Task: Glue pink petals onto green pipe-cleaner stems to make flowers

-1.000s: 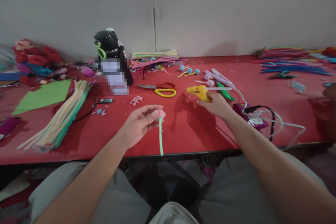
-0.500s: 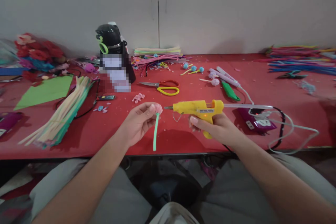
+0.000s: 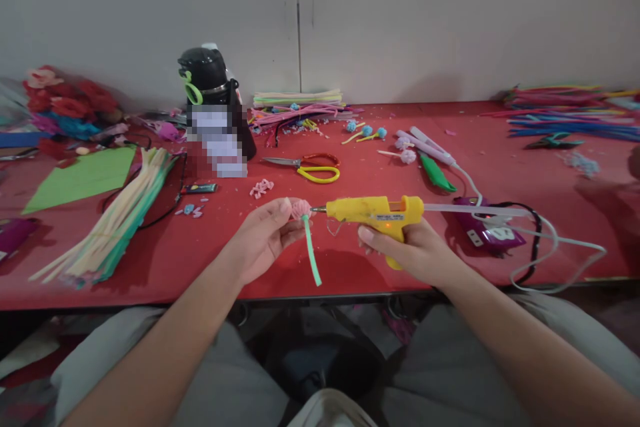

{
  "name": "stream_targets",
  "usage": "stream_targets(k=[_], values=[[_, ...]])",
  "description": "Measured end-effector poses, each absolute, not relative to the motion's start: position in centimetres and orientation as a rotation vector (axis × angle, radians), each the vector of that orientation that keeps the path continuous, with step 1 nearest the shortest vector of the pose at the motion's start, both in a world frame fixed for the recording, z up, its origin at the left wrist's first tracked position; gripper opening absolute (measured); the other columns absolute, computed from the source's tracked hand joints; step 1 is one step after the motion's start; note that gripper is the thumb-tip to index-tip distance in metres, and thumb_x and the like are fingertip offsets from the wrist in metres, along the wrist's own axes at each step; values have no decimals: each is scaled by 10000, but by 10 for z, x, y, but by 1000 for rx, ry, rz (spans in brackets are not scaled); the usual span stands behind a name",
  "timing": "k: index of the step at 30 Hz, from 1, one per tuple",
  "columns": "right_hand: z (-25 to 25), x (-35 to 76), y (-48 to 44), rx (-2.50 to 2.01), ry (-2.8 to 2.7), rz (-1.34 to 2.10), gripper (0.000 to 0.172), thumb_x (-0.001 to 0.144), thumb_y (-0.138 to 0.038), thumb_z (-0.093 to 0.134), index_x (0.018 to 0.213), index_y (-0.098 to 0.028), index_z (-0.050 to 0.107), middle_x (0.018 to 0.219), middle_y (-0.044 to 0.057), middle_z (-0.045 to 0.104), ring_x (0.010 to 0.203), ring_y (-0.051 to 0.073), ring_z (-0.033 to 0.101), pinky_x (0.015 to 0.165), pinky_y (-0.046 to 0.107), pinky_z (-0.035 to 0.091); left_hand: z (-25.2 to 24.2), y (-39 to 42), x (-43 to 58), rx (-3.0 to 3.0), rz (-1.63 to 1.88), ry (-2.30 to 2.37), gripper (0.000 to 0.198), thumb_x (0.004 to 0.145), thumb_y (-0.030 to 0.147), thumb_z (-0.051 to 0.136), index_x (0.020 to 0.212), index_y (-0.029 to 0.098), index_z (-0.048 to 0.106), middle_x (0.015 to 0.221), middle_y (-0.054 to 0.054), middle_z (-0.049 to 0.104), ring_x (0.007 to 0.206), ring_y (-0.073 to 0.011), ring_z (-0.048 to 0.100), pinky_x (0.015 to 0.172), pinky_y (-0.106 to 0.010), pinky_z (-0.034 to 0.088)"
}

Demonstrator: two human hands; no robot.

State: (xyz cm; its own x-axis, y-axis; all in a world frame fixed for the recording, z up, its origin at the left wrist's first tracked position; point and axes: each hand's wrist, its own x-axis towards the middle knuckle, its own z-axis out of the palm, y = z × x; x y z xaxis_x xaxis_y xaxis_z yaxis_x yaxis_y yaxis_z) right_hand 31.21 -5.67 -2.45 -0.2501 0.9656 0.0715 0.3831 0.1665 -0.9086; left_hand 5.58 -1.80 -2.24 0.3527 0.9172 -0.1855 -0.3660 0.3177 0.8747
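Observation:
My left hand (image 3: pixel 267 237) pinches a pink pipe-cleaner flower (image 3: pixel 301 209) by its head. Its light green stem (image 3: pixel 311 253) hangs down and slants to the right. In my right hand (image 3: pixel 415 247) is a yellow hot glue gun (image 3: pixel 370 209), with a clear glue stick (image 3: pixel 475 211) sticking out of its back. The gun's metal nozzle points left and is at the flower's right side; whether it touches is hard to tell. Beyond my left hand lie small curled pink pieces (image 3: pixel 261 187). Scissors (image 3: pixel 310 167) with red and yellow handles rest behind the flower.
A bundle of pale and green pipe cleaners (image 3: pixel 115 220) lies at left, near a black bottle (image 3: pixel 215 107). Blue flowers (image 3: pixel 367 130), lilac flowers (image 3: pixel 407 150) and a lilac corded tool (image 3: pixel 430 147) lie behind. A purple power box (image 3: pixel 493 230) with cords is at right.
The flower has turned, so its stem now slants right instead of hanging nearly straight. The glue gun's nozzle has come closer to the pink head. The view has shifted slightly.

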Motion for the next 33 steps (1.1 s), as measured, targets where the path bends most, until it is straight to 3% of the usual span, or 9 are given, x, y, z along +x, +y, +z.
stream_targets(k=[9,15,23,28,33], values=[[-23,310,-58,-1237,-1757,1009,226,925,-448,628,868,-242,699,658,2,622,682,186,624,573,284,482,-23,-19,55,874,962,774,208,821,367,792,834,172,723,903,-14,689,822,-111,685,726,-170,548],[-22,306,-60,-1199,-1786,1006,189,933,-408,623,890,-237,689,799,9,698,764,197,662,623,291,509,-26,-19,56,879,983,847,184,820,336,794,873,169,738,886,-13,697,806,-103,684,725,-168,533],[-19,305,-62,-1194,-1821,977,185,946,-399,608,908,-234,681,791,1,685,720,174,636,647,282,501,-21,-21,57,896,928,876,323,773,427,819,722,149,661,747,10,631,572,-37,502,513,-114,441],[-20,316,-47,-1332,-1812,823,244,940,-445,591,870,-227,674,757,16,668,703,189,619,590,286,447,-20,-21,55,888,905,886,211,800,334,804,933,182,742,805,-3,699,464,-3,400,384,-96,322],[-43,331,-15,-1666,-1807,552,312,873,-501,658,783,-203,636,685,30,625,645,196,571,576,305,392,-18,-22,55,836,889,843,245,801,313,813,991,162,774,890,-31,728,539,-10,543,463,-76,453]])
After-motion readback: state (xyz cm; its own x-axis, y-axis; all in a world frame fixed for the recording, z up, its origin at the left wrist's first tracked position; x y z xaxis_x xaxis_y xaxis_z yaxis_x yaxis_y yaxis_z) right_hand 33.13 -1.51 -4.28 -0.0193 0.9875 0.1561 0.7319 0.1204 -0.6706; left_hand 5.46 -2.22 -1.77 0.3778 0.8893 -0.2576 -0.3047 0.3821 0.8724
